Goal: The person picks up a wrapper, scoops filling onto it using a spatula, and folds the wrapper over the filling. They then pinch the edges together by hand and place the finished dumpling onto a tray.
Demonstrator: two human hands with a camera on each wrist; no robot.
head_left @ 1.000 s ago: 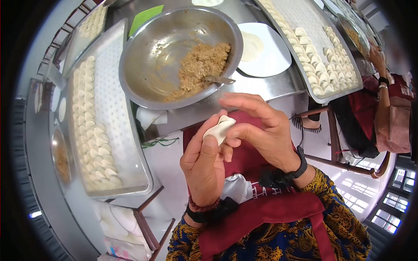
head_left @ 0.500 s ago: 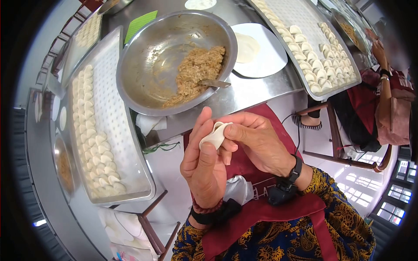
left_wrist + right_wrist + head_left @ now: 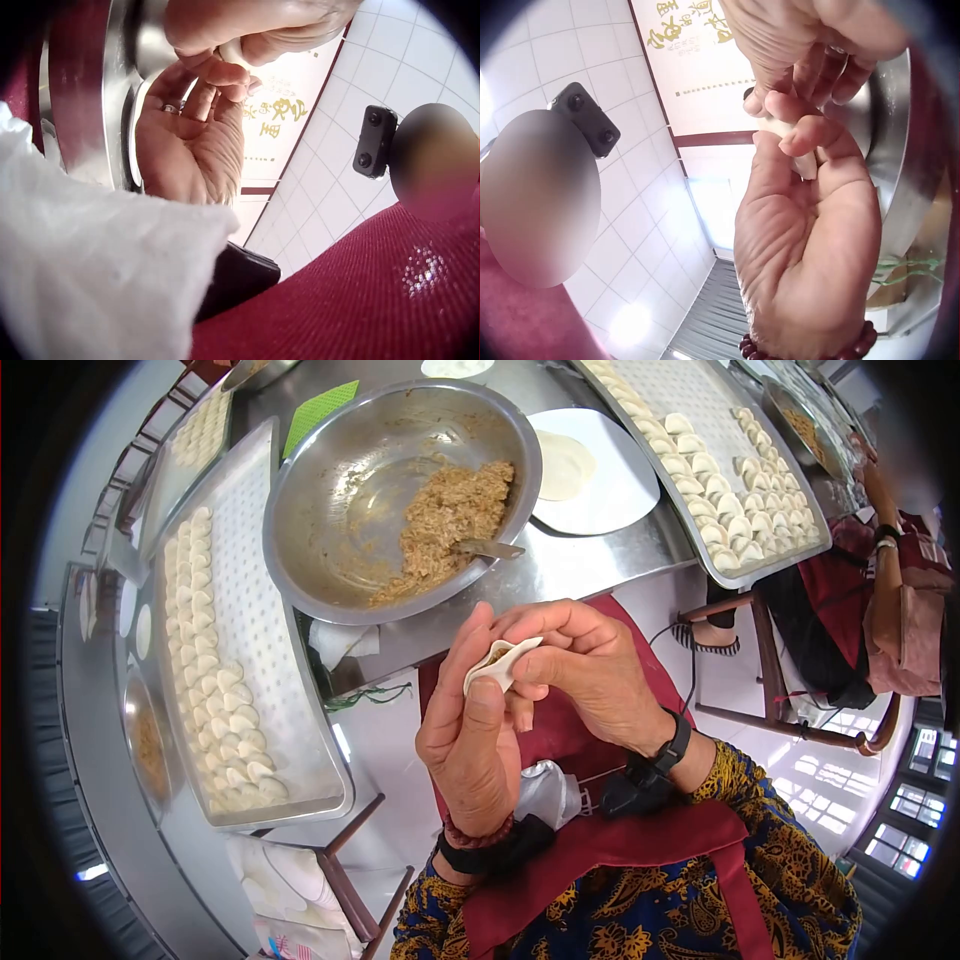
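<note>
In the head view a dough wrapper (image 3: 503,663) is folded round some brown filling, its top edge partly unsealed. My left hand (image 3: 470,735) cradles it from the left, thumb on its near side. My right hand (image 3: 600,680) pinches its right end between thumb and fingers. Both hands are just in front of a steel bowl (image 3: 330,595) of brown filling (image 3: 455,520), with a utensil handle (image 3: 490,549) over its rim. In the right wrist view the wrapper (image 3: 804,163) shows between the fingers of both hands; most of it is hidden there.
Dumplings (image 3: 205,650) stand in rows on a tray (image 3: 265,580) at left, and more on a tray (image 3: 720,420) at right. A white plate (image 3: 625,485) behind the right hand holds round wrappers (image 3: 562,465). Another person's arm (image 3: 885,585) is at far right.
The right fingers have shifted along the wrapper and its top edge now shows filling. The view has moved slightly; both hands stay together in front of the bowl.
</note>
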